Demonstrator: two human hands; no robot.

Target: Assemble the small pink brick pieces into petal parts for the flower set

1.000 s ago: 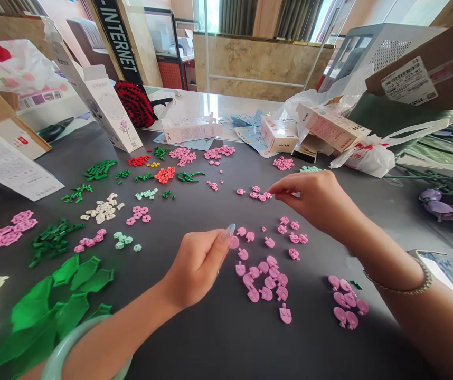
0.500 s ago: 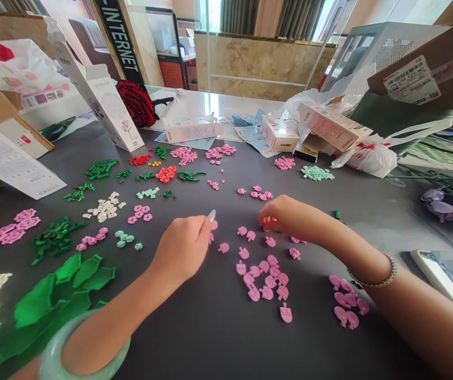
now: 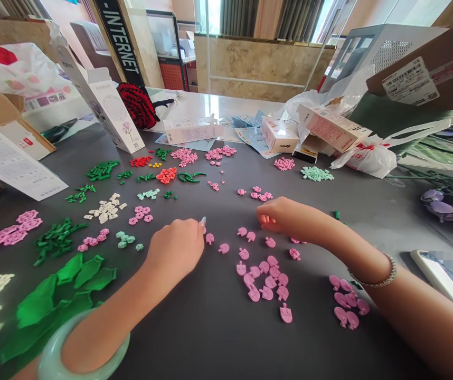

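My left hand rests low over the dark table, its fingers curled with the tips mostly hidden; a pink piece lies just right of its thumb. My right hand hovers with bent fingers near the small pink cluster; whatever its fingertips hold is too small to make out. Between and below the hands lie several flat pink rounded pieces. Another group of pink pieces sits beside my right forearm.
Piles of green pieces, large green leaves, white pieces and red pieces spread at the left. Boxes stand along the back. A phone lies at the right edge, below purple flowers.
My left hand has shifted slightly left and down, uncovering more of the pink piece beside it. My right hand has barely moved.
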